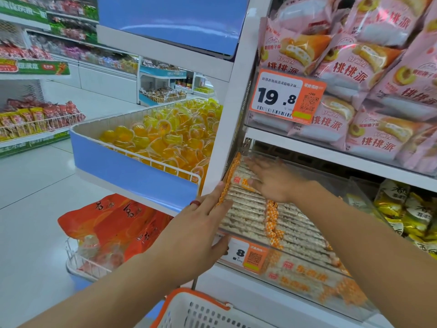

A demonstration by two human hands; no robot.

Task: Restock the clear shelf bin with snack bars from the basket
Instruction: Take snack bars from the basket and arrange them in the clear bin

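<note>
Clear plastic shelf bin [361, 192], on the shelf below the pink cake packets [369, 67], holding rows of pale puffed-rice snack bars in clear wrappers with orange-checked ends [250, 209]. The right hand [272, 181] lies flat, fingers spread, on the bars at the bin's rear left corner; the left hand [201, 221] presses open against the bin's left front edge, bracing the stack — neither hand is closed around a bar. The white basket with orange rim [203, 308] sits below the bin; its contents are hidden. The bin looks largely filled — restocking is judged well advanced, with levelling and any remaining bars left.
</note>
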